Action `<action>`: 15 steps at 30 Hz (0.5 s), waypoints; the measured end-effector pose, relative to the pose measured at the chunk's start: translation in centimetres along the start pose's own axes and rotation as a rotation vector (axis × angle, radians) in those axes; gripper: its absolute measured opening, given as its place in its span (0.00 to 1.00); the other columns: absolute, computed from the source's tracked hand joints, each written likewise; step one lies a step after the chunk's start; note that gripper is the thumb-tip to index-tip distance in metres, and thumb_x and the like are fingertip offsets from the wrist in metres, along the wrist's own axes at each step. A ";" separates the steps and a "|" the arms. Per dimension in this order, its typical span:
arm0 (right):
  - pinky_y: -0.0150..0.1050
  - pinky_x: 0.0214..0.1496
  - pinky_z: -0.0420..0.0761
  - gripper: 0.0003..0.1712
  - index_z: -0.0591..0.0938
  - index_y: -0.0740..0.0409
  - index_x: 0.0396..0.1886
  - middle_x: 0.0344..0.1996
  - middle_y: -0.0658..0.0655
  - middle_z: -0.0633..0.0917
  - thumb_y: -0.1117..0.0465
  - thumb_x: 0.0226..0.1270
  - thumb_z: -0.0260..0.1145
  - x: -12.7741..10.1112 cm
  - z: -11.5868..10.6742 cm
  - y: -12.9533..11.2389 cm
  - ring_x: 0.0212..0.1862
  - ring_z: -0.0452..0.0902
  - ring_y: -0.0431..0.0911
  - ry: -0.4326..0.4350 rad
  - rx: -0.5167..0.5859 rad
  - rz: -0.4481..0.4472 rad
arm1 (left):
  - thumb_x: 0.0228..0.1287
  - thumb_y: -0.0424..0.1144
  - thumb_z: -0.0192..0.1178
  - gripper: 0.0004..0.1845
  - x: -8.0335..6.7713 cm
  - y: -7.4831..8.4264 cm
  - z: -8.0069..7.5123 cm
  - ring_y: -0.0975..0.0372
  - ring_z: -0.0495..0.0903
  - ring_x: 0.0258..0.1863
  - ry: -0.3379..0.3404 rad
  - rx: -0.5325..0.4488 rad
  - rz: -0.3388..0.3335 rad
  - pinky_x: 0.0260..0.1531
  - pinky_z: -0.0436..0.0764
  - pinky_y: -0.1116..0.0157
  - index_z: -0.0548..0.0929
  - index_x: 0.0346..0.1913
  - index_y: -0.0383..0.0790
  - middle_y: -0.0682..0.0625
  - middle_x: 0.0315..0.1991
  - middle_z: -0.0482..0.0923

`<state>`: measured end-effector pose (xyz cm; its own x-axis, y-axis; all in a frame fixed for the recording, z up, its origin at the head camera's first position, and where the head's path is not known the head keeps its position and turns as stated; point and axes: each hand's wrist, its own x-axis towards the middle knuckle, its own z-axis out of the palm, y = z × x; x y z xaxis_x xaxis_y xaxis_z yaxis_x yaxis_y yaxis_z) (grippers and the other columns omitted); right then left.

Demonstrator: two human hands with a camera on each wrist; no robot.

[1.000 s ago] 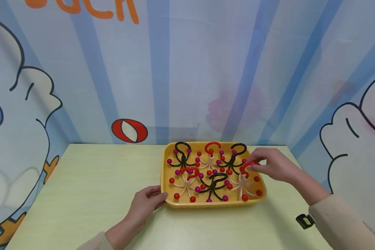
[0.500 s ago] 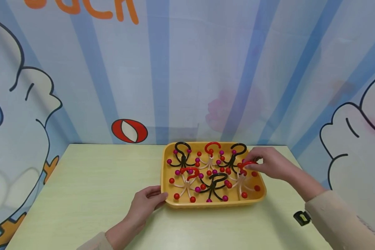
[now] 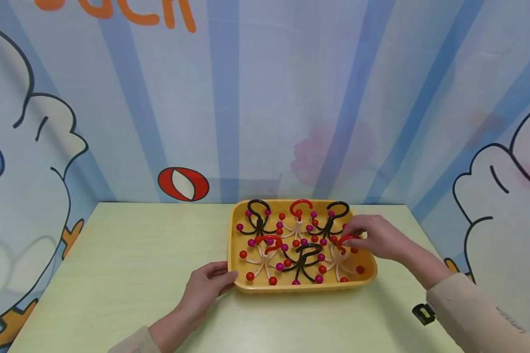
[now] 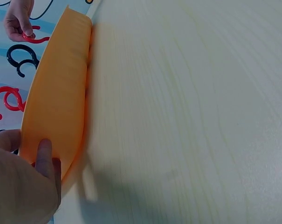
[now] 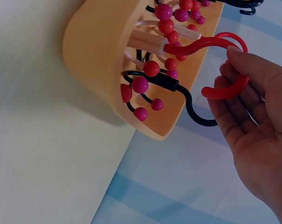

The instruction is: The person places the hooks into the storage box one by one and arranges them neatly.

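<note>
Pale green surface (image 3: pixel 128 274) lies nearest me, and on it my left hand (image 3: pixel 205 289) rests against the front left corner of the yellow tray (image 3: pixel 300 288), thumb on the rim, fingers loosely curved along its outer wall, steadying it.

Inside the tray six hook-topped hangers with bead-tipped arms lie in two rows. The front row holds a cream one with a red hook, a black one (image 3: pixel 304 260), and at the right the red-hooked hanger (image 3: pixel 342 255) that my right hand (image 3: pixel 375 238) is working on. My right fingers pinch its red hook (image 5: pixel 222 65), the cream stem pointing into the tray; whether its arms already lie flat on the floor I cannot quite tell.

The far row looks settled, so I judge the arranging nearly done, with only this last piece left to release.
</note>
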<state>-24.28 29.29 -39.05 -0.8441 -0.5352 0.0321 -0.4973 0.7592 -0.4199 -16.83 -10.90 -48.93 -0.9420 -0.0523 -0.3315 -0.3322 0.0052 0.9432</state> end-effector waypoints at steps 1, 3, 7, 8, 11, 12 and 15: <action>0.34 0.41 0.86 0.07 0.90 0.50 0.42 0.38 0.44 0.88 0.65 0.68 0.77 0.0 0.1 0.0 0.37 0.80 0.38 -0.003 0.002 0.003 | 0.71 0.30 0.70 0.22 0.0 0.0 0.0 0.52 0.89 0.50 0.000 0.000 0.001 0.50 0.90 0.60 0.80 0.64 0.24 0.35 0.53 0.85; 0.34 0.41 0.86 0.07 0.90 0.51 0.42 0.38 0.44 0.88 0.65 0.68 0.77 0.0 0.2 0.0 0.37 0.80 0.38 -0.006 0.004 0.007 | 0.72 0.30 0.70 0.22 -0.1 0.1 0.0 0.53 0.89 0.50 -0.001 0.001 0.002 0.50 0.90 0.60 0.80 0.64 0.24 0.36 0.53 0.85; 0.34 0.41 0.87 0.07 0.90 0.51 0.42 0.38 0.45 0.88 0.66 0.68 0.77 -0.1 0.4 0.0 0.37 0.81 0.38 -0.001 0.009 0.003 | 0.72 0.30 0.69 0.22 -0.2 0.1 0.0 0.53 0.89 0.49 -0.007 0.004 0.007 0.50 0.90 0.60 0.80 0.64 0.24 0.35 0.53 0.85; 0.34 0.41 0.87 0.07 0.90 0.51 0.43 0.38 0.45 0.88 0.66 0.68 0.77 -0.2 0.4 0.0 0.37 0.81 0.38 0.000 0.012 0.001 | 0.72 0.30 0.69 0.22 -0.2 0.1 0.0 0.53 0.89 0.49 -0.009 0.004 0.008 0.50 0.90 0.60 0.80 0.64 0.24 0.36 0.53 0.85; 0.40 0.44 0.89 0.07 0.91 0.51 0.44 0.40 0.46 0.89 0.66 0.69 0.77 -0.4 0.4 0.0 0.39 0.83 0.39 0.008 0.021 -0.005 | 0.72 0.30 0.69 0.22 -0.1 0.0 -0.1 0.53 0.89 0.49 -0.015 0.003 0.012 0.50 0.90 0.60 0.80 0.64 0.23 0.36 0.53 0.85; 0.43 0.46 0.90 0.08 0.91 0.52 0.44 0.41 0.47 0.89 0.66 0.69 0.76 -0.5 0.5 0.0 0.40 0.84 0.40 0.012 0.025 -0.005 | 0.73 0.30 0.69 0.22 -0.1 0.0 -0.1 0.53 0.89 0.49 -0.017 0.003 0.014 0.49 0.90 0.60 0.80 0.64 0.23 0.36 0.52 0.85; 0.51 0.51 0.90 0.09 0.91 0.53 0.47 0.45 0.50 0.90 0.65 0.69 0.76 -0.6 0.5 0.0 0.44 0.85 0.45 0.023 0.044 0.004 | 0.72 0.30 0.69 0.22 0.0 -0.1 -0.1 0.53 0.89 0.49 -0.019 -0.001 0.014 0.49 0.90 0.60 0.80 0.64 0.23 0.36 0.52 0.86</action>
<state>-23.66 29.45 -39.57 -0.8509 -0.5229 0.0506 -0.4847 0.7443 -0.4595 -16.75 -11.00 -49.02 -0.9473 -0.0335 -0.3185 -0.3189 0.0051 0.9478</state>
